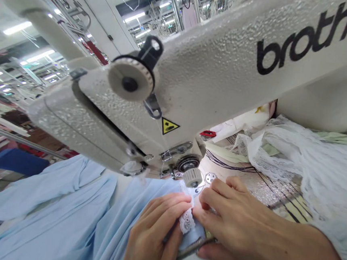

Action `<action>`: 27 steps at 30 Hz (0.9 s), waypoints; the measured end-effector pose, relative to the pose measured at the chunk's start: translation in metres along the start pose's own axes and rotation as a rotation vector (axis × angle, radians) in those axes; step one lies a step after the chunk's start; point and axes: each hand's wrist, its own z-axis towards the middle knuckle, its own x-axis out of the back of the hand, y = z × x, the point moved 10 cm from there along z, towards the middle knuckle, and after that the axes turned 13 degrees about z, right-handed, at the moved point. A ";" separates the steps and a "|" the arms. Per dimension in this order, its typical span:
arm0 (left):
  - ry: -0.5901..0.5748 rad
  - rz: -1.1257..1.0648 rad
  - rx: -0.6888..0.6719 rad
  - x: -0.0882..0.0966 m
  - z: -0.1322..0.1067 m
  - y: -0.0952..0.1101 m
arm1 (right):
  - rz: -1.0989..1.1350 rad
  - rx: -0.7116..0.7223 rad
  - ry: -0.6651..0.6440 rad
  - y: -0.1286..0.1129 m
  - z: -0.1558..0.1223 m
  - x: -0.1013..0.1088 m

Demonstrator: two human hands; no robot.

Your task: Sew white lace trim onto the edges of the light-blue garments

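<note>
Desk: pale, with light-blue fabric (83,215) spread over its left side and white lace-edged fabric (308,154) heaped at right.
Room: rows of ceiling lights (134,17) at far left, beyond the white sewing machine (203,72).
Lace trim (187,222): on the light-blue fabric, near the machine's needle area, between the 2 hands.
Left hand (160,228): fingers closed together, holding the lace trim under their tips.
Right hand (235,222): fingers curled, just right of the lace trim; cannot tell whether it grips.
</note>
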 end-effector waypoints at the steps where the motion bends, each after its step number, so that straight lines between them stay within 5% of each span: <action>1: 0.001 0.006 0.002 0.000 0.001 0.000 | 0.010 -0.005 0.008 0.001 0.000 0.000; 11: 0.001 0.005 0.004 -0.001 0.005 -0.005 | 0.053 -0.088 0.171 0.014 -0.007 0.007; 14: -0.005 0.005 0.006 -0.002 0.004 -0.005 | 0.112 -0.109 0.130 0.016 -0.008 0.006; 19: -0.009 0.004 -0.001 -0.003 0.002 -0.005 | 0.130 -0.071 0.043 0.009 -0.007 0.001; 27: 0.083 -0.013 -0.017 0.008 -0.001 0.002 | -0.123 0.086 0.087 -0.010 -0.006 0.006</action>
